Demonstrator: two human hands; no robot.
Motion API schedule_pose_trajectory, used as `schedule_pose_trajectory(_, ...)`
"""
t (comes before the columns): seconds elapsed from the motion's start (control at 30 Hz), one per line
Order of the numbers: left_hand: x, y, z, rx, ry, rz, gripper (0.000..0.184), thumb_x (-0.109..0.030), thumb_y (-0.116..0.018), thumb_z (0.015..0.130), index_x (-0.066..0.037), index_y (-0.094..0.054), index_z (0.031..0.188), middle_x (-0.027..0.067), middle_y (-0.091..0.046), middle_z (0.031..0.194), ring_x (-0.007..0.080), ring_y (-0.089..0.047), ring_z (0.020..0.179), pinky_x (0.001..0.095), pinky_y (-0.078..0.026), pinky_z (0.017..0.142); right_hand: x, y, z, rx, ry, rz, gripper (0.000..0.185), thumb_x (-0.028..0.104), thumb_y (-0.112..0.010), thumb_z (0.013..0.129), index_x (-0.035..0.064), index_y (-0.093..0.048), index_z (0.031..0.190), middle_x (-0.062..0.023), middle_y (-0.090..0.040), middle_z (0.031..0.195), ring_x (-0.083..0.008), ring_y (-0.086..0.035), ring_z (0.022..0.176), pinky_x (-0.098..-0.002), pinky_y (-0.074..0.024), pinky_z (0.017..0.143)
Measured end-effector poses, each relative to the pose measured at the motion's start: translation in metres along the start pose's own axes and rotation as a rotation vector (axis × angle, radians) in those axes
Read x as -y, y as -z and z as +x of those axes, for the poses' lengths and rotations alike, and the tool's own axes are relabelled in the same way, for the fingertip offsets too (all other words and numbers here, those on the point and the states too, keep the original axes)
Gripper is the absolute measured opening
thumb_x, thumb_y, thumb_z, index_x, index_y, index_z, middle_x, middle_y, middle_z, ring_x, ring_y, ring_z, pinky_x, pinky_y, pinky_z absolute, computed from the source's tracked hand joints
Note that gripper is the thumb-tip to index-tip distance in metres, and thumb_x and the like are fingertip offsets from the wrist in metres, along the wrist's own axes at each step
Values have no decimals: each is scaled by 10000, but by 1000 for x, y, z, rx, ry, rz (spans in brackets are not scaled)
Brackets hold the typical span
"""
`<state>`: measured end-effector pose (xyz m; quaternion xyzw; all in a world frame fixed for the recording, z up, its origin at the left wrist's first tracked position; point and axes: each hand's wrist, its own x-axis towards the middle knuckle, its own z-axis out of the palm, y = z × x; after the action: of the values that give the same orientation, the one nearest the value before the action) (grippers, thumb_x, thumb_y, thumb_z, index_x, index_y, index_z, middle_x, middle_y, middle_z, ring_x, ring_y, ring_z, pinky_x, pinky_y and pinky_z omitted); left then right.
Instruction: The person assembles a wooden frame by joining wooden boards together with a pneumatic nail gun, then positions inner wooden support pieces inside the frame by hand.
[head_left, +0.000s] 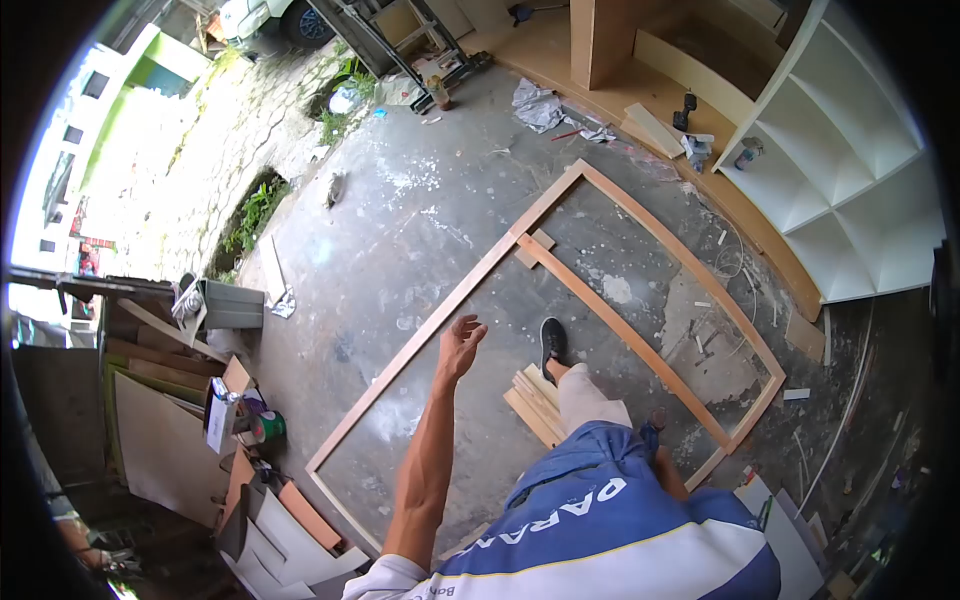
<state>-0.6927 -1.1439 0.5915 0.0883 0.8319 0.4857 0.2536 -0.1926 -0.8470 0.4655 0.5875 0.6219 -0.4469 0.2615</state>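
Observation:
My left hand (462, 346) hangs in the air above the floor, fingers apart and slightly curled, holding nothing. Beneath and beside it runs the long side rail of a wooden frame (420, 343) that lies flat on the concrete. A crosspiece (625, 340) spans the frame, with a short wood block (534, 249) at its upper end. Near my shoe (553, 345), inside the frame, lies a small stack of wood strips (535, 405). My right hand is not seen; my shirt fills the bottom of the view.
A white shelf unit (840, 150) stands at the upper right, beside a drill (685, 112) and crumpled paper (538, 105). Boards (165, 440) and a grey bin (233, 304) are at the left. Loose panels (285, 540) lie at the lower left.

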Motion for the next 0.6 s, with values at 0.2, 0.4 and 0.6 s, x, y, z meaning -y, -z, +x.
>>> schedule_pose_trajectory(0.2, 14, 53, 90, -42, 163, -55, 475, -251, -694, 917, 73, -592, 1248, 196, -719, 1086, 224, -709, 942, 320, -547, 833, 109, -15, 4, -60, 14, -51, 509, 387, -704, 737, -79, -701, 942, -288, -707, 925, -405, -710, 937, -459, -525, 753)
schedule_pose_trajectory(0.4, 72, 91, 51, -86, 510, -101, 452, -255, -714, 894, 71, -623, 1194, 175, -726, 1002, 226, -734, 833, 307, -535, 652, 233, -11, 11, -109, 114, -27, 457, 364, -697, 744, -63, -704, 908, -267, -705, 871, -382, -718, 875, -464, -520, 726)
schedule_pose_trajectory(0.6, 103, 167, 41, 41, 762, 122, 415, -234, -718, 873, 69, -647, 1148, 143, -718, 932, 215, -729, 756, 299, -494, 516, 277, -73, 83, -160, 92, 124, 383, 324, -692, 775, -54, -680, 831, -211, -664, 725, -315, -697, 723, -442, -517, 678)
